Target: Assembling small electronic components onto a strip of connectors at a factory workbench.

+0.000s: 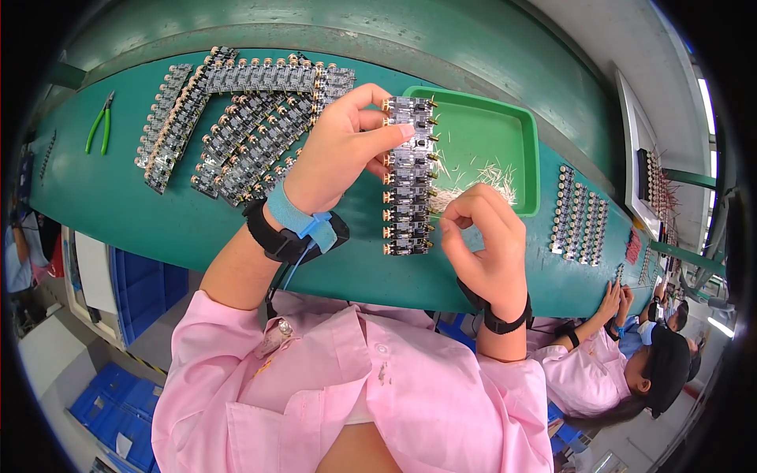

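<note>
My left hand [335,146] grips a long black circuit board strip [408,189] near its upper end, thumb on its face and fingers behind. The strip hangs upright above the bench, with brass-coloured round parts along its left edge and small brass pins along its right edge. Close to the lower right edge of the strip is my right hand [493,248], thumb and forefinger pinched together; whatever is between them is too small to make out. Behind the strip sits a green tray [531,158] holding a loose heap of thin pale sticks or wire pieces [497,181].
Several more board strips [260,76] lie piled on the green bench [87,189] at the left, beside green-handled pliers [100,126]. To the right, other strips [579,217] stand in rows. Further right a co-worker in pink [587,374] handles a small part.
</note>
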A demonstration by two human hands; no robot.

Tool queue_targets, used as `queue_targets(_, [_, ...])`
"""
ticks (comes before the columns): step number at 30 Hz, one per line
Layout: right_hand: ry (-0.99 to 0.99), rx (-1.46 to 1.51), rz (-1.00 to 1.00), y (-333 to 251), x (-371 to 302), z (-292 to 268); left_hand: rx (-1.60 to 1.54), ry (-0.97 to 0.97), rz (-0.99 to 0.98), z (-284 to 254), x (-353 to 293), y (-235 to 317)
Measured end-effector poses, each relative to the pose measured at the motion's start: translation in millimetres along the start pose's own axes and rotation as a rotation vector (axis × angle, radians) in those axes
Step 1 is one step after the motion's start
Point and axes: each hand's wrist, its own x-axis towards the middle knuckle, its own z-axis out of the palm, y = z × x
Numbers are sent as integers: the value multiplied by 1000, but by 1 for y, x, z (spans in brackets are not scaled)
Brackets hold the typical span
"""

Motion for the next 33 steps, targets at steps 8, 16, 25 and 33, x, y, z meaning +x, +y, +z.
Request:
queue_targets(8, [-34, 23, 40, 6, 0, -1, -7, -13, -1, -1, -1, 1])
queue_targets(16, [-63, 141, 95, 9, 4, 2, 17, -38, -8, 2, -1, 1])
queue_targets(25, [10, 116, 130, 19, 2, 0, 27, -31, 7, 0, 0, 1])
queue_targets(33, [-119, -111, 318, 45, -4, 9, -10, 12, 15, -2, 2, 4])
